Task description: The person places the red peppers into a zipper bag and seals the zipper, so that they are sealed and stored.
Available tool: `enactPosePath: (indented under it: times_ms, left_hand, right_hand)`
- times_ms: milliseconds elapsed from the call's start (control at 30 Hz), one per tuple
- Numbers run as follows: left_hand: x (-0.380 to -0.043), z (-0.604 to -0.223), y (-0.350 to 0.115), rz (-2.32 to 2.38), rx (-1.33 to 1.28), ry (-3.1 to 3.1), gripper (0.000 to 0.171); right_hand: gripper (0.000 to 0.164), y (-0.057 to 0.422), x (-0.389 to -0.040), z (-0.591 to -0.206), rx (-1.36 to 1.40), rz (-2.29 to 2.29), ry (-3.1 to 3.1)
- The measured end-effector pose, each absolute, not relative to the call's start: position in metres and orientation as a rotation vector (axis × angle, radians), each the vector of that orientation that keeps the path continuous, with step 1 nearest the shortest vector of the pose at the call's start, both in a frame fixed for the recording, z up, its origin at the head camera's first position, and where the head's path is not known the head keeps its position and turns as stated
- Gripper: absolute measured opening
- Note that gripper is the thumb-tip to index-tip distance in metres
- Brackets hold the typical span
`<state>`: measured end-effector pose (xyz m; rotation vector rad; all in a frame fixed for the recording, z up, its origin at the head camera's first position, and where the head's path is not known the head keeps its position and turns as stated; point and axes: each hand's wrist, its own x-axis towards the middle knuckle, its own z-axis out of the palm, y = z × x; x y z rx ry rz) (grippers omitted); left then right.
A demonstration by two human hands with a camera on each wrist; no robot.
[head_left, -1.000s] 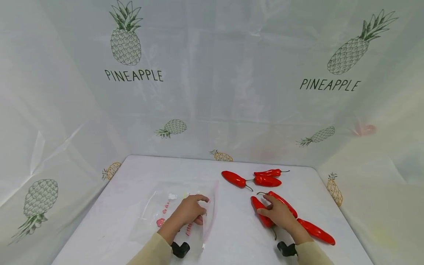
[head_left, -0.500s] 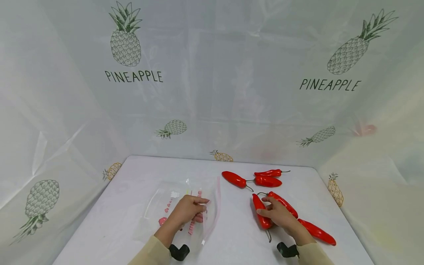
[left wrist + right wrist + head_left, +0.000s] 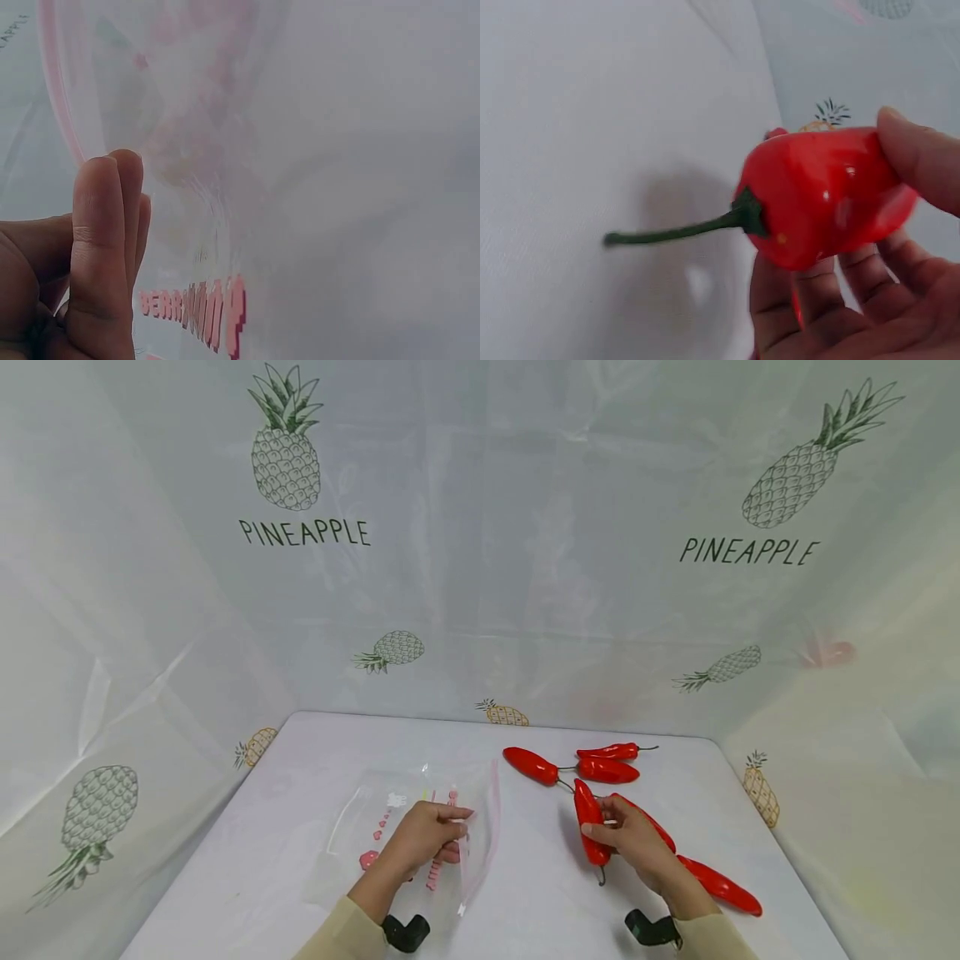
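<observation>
The right hand (image 3: 633, 839) had a red chilli pepper (image 3: 588, 820) gripped between thumb and fingers, up above the white table (image 3: 540, 906) to the right of the clear zip bag (image 3: 348, 827), green stem in plain sight, far tip hidden in the wrist view! Over at the bag's mouth, the left hand (image 3: 426, 839) pinched the film, thumb tip masked by its fingers, pink lettering (image 3: 191, 311) smeared mid-word, while a second pepper (image 3: 657, 827) lay partly covered by the right hand.
</observation>
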<state>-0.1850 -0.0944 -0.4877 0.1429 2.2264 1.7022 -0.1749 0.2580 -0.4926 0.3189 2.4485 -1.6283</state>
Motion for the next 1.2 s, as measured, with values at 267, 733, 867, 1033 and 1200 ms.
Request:
enactPosePath:
  times_ms: [267, 733, 867, 1033, 1200]
  left_hand:
    - [-0.185, -0.483, -0.098, 1.774, 0.128, 2.193, 0.031]
    - [-0.186, -0.479, -0.098, 1.881, 0.078, 2.114, 0.032]
    - [-0.186, -0.478, -0.096, 1.906, 0.070, 2.102, 0.030]
    - [-0.185, -0.477, -0.094, 1.947, 0.076, 2.104, 0.026]
    - [-0.185, -0.475, -0.094, 1.970, 0.070, 2.110, 0.023]
  right_hand:
    - [0.088, 0.257, -0.172, -0.492, 0.259, -1.694, 2.518]
    - [0.090, 0.251, -0.164, -0.500, 0.277, -1.799, 2.480]
    - [0.092, 0.249, -0.163, -0.499, 0.280, -1.821, 2.450]
    - [0.091, 0.244, -0.162, -0.498, 0.302, -1.858, 2.417]
    - [0.089, 0.239, -0.162, -0.494, 0.281, -1.903, 2.398]
